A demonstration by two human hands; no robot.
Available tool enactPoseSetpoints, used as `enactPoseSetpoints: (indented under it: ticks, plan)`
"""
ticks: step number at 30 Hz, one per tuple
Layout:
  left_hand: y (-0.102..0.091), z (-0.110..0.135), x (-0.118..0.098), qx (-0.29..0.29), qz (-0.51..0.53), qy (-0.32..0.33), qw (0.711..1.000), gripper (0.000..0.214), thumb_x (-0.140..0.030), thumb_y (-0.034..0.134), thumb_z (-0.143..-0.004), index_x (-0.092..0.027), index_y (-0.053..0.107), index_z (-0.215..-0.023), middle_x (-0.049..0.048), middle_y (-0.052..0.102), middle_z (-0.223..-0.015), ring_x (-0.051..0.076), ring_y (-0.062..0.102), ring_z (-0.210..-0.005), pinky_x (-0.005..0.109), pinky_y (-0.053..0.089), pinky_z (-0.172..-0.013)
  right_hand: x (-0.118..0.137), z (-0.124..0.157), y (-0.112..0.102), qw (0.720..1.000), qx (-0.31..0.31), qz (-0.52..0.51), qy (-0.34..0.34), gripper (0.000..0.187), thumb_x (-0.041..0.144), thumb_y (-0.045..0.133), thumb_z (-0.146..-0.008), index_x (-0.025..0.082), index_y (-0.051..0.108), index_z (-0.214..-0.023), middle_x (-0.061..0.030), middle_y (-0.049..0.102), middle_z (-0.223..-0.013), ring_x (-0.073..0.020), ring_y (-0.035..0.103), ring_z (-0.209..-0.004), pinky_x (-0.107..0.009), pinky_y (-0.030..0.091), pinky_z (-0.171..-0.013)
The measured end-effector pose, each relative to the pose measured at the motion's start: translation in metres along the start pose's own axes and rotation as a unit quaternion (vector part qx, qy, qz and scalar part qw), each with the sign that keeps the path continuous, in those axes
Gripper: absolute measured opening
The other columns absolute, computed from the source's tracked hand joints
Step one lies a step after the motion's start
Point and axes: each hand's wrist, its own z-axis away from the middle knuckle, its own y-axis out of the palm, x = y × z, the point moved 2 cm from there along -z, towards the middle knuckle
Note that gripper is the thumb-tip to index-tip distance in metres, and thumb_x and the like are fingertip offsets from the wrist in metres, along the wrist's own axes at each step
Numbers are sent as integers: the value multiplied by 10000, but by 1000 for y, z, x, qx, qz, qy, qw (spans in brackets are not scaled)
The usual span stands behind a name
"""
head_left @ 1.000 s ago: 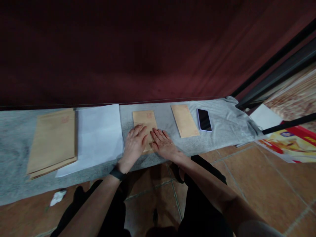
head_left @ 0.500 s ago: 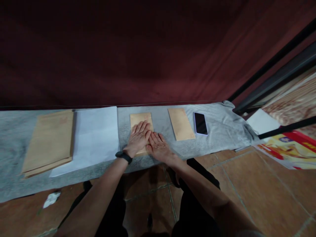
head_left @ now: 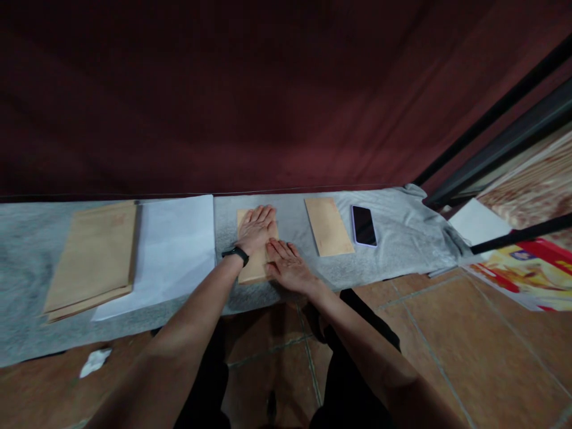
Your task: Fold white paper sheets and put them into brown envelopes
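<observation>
The envelope [head_left: 254,271] is laid lengthwise on the grey cloth [head_left: 402,238] near the middle of the view, its short ends at twelve and six o'clock; it is pinned flat under both hands. The left hand [head_left: 256,227] is pressed palm down on its far half, the fingers stretched straight and held together, pointed to about one o'clock, with nothing gripped; a black band [head_left: 235,254] is worn on that wrist. The right hand [head_left: 288,268] is laid flat at four o'clock from the left one, its fingers open and slightly spread, pointed to about eleven o'clock; its fingertips are set at the envelope's right edge, just beside the left hand, while the palm is rested on the cloth; nothing is clasped by it.

At three o'clock from the envelope, apart from it, a second envelope [head_left: 328,226] is seen; a phone [head_left: 363,225] with a dark screen is placed just beside that one, further toward three o'clock. At nine o'clock a white paper [head_left: 174,247] is spread, near the envelope but not touching it; a stack [head_left: 92,253] of larger brown envelopes is set edge to edge with the paper on its far side. The cloth is backed at twelve o'clock by a maroon curtain [head_left: 268,89]; a tiled floor [head_left: 447,333] is seen at six o'clock, with a crumpled white scrap [head_left: 95,362] at eight o'clock and a coloured poster [head_left: 527,274] at four o'clock.
</observation>
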Motion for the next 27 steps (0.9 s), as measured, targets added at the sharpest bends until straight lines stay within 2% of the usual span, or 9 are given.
enactPoseSetpoints:
  ticks: [2,5,9,14,20,27]
  plan:
    - [0,8,-2,7,-3,11,1000,585,-336,246,-1035,-210,332,-1600,40,337,-1674,221,221,-1573,464,147,-1281,-6,-4,-7,1000,6,-28,-10,504,259,447,-1025,195,477,-1524,-84,454,-1606,-195,407,-1491,-425,290,-1251]
    - [1,26,-7,11,-8,32,999,585,-332,252,-1037,-202,327,-1602,49,341,-1671,214,224,-1572,453,148,-1284,-13,-10,-17,996,-8,-83,-10,443,104,476,-958,233,653,-1343,-54,636,-1442,-171,582,-1323,-357,422,-1152]
    - [4,52,-17,23,-15,46,999,585,-325,234,-1040,-180,337,-1598,57,330,-1675,214,214,-1576,445,154,-1290,-16,-12,-24,992,-35,-113,45,353,69,471,-938,229,745,-1092,-46,752,-1169,-177,706,-1063,-294,530,-963]
    - [5,87,-32,23,-17,62,998,584,-354,256,-1045,-182,343,-1596,64,337,-1672,220,223,-1575,441,160,-1291,-17,-8,-26,992,-51,-103,60,347,52,453,-912,232,745,-966,-35,766,-1031,-179,718,-978,-283,532,-923]
    - [6,125,-44,46,-8,79,996,611,-403,255,-1053,-144,312,-1603,98,319,-1675,242,213,-1577,465,180,-1288,-16,-5,-26,995,-50,-65,57,354,45,430,-909,226,729,-968,-53,753,-1031,-194,693,-1002,-299,510,-951]
    - [2,158,-55,28,-7,100,995,640,-444,281,-1057,-110,297,-1603,141,318,-1667,236,237,-1570,438,190,-1290,-8,3,-24,996,-69,-35,51,326,104,416,-962,219,718,-1003,-76,721,-1006,-221,649,-1026,-347,488,-983]
